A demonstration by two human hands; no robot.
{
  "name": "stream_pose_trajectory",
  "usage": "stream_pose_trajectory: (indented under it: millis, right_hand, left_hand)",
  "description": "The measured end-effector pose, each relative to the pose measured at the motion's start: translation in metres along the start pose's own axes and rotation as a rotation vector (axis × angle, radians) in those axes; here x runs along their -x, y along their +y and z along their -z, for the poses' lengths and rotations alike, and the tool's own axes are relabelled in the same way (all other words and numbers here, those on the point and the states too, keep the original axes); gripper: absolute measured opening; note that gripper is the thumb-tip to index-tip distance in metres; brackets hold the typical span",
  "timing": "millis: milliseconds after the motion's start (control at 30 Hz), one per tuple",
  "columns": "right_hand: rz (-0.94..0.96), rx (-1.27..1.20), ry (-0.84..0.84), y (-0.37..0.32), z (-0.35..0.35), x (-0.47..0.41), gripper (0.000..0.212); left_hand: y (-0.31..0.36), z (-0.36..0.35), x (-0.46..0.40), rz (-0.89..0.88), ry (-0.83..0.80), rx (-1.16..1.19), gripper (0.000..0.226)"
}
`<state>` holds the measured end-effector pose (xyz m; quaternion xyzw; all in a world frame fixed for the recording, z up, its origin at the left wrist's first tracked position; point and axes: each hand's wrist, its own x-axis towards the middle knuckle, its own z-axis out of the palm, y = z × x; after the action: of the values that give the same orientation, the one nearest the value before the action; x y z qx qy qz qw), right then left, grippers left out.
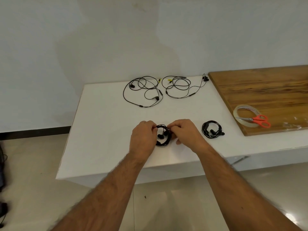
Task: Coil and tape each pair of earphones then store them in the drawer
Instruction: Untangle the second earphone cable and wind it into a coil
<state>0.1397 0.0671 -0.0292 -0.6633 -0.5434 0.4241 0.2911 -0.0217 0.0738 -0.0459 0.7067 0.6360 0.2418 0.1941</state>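
both hands, left hand [144, 137] and right hand [185, 131], pinch the coiled earphones [162, 135]; a slackened pinch before taping could let the loops spring apart.

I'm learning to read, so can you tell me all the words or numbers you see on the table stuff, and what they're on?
No word or number here can be read.
Tape roll: reddish marks on the inside of its core, too blurred to read.
Scissors: no writing shows.
Coiled earphones in both hands, the coiled pair beside them, and the two loose pairs: no writing shows.
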Motion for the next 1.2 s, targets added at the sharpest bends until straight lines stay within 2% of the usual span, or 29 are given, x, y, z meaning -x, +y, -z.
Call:
stream_pose_trajectory:
  millis: [100,200,300,600,767,867,1033,1200]
  right_hand:
    - [0.032,0.127,0.011,-0.001,-0.005,0.0,0.04]
    - [0.071,0.308,0.034,-0.003,-0.01,0.002,0.022]
    - [0.058,0.387,0.064,-0.004,-0.012,0.003,0.016]
    - [0.043,0.213,0.038,0.001,-0.002,-0.002,0.018]
    - [0.09,0.395,0.073,0.003,-0.008,-0.003,0.026]
    - [0.096,0.491,0.131,0.005,-0.01,-0.002,0.022]
    - [0.137,0.413,0.141,0.003,-0.007,0.003,0.006]
    - [0.125,0.321,0.118,0.002,-0.004,0.005,0.009]
  left_hand:
    - [0.002,0.0,0.001,0.014,0.003,-0.019,0.02]
    - [0.003,0.0,-0.001,0.043,-0.006,-0.021,0.021]
    - [0.005,-0.002,-0.001,0.051,-0.014,-0.031,0.022]
    - [0.006,-0.005,-0.002,0.048,-0.03,-0.038,0.022]
    - [0.005,-0.006,-0.001,0.039,-0.04,-0.046,0.023]
    - [0.005,-0.003,0.0,0.039,-0.044,-0.031,0.023]
    - [0.003,0.001,0.002,0.042,-0.064,0.014,0.022]
    - [0.003,0.003,0.0,0.055,-0.078,-0.002,0.023]
